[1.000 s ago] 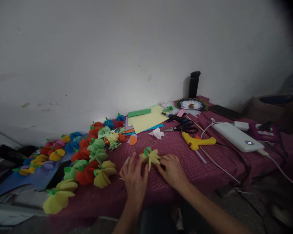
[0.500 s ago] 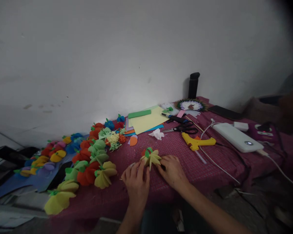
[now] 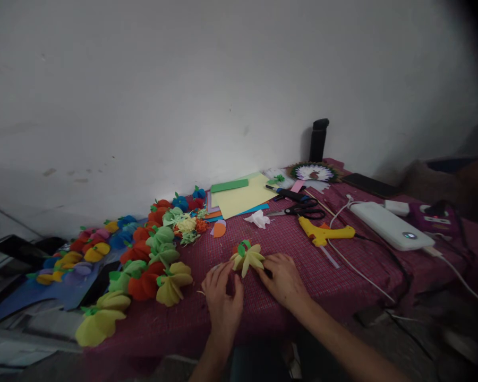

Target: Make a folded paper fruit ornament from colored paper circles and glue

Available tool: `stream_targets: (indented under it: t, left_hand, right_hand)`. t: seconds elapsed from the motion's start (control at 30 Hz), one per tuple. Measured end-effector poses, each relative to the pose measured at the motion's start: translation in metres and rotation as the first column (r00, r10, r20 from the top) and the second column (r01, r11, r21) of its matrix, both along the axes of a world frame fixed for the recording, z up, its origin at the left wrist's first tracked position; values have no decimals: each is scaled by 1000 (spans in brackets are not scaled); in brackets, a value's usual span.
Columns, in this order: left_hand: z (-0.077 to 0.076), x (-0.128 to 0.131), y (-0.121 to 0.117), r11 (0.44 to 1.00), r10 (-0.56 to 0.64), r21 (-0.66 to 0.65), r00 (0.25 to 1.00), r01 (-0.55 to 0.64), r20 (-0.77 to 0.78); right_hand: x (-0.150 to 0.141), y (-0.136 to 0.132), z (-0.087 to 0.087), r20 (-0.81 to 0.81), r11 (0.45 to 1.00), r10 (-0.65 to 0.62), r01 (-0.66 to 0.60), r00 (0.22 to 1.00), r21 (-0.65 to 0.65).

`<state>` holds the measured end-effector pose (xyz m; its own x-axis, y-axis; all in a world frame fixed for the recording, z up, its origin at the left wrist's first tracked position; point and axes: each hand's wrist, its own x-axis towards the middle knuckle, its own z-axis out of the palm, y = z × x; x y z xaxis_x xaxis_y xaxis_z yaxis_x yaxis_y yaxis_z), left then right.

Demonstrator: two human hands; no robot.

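A pale yellow paper pumpkin (image 3: 248,258) with a green leaf on top sits on the cloth-covered table between my hands. Its folded petals fan out, and a bit of orange-red shows behind it. My left hand (image 3: 223,291) is at its left edge, fingertips beside the petals, thumb spread away from the fingers. From the other side, my right hand (image 3: 283,278) pinches a petal between fingers and thumb. Nearest to the left hand is another yellow paper pumpkin (image 3: 174,284), one of several finished-looking ones in green, orange and yellow.
A yellow glue gun (image 3: 326,232) with its cord lies to the right, near a white power bank (image 3: 392,225). Scissors (image 3: 305,209), crumpled white tissue (image 3: 258,218) and coloured paper sheets (image 3: 242,199) lie farther back. A black bottle (image 3: 318,140) stands by the wall.
My left thumb and fingers have parted and drawn slightly away from the paper pumpkin. My right hand stays on it. The whole view has shifted slightly.
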<state>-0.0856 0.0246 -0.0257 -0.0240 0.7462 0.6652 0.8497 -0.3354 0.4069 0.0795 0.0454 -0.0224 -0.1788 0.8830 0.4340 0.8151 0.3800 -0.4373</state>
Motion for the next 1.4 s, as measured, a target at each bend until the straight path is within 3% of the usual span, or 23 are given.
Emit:
stream_targets:
  t: [0.17, 0.33, 0.6, 1.1, 1.23, 1.4]
  left_hand:
    - [-1, -6, 5, 997, -11, -74, 978, 27, 208]
    - [2, -10, 9, 993, -31, -98, 963, 59, 268]
    - [3, -8, 8, 997, 25, -80, 994, -17, 103]
    - [-4, -5, 2, 997, -26, 71, 986, 38, -165]
    - [-7, -8, 5, 992, -99, 70, 988, 108, -118]
    - [-7, -16, 11, 991, -132, -29, 991, 133, 36]
  right_hand:
    - [1, 2, -2, 1, 1000, 8, -8, 1000, -9]
    - [1, 3, -5, -12, 999, 18, -18, 1000, -27]
    - [1, 4, -5, 3, 1000, 10, -10, 1000, -17]
    - [0, 3, -4, -19, 1000, -12, 11, 1000, -28]
    - [0, 2, -3, -51, 999, -5, 4, 999, -36]
    - [1, 2, -3, -80, 999, -2, -1, 997, -34]
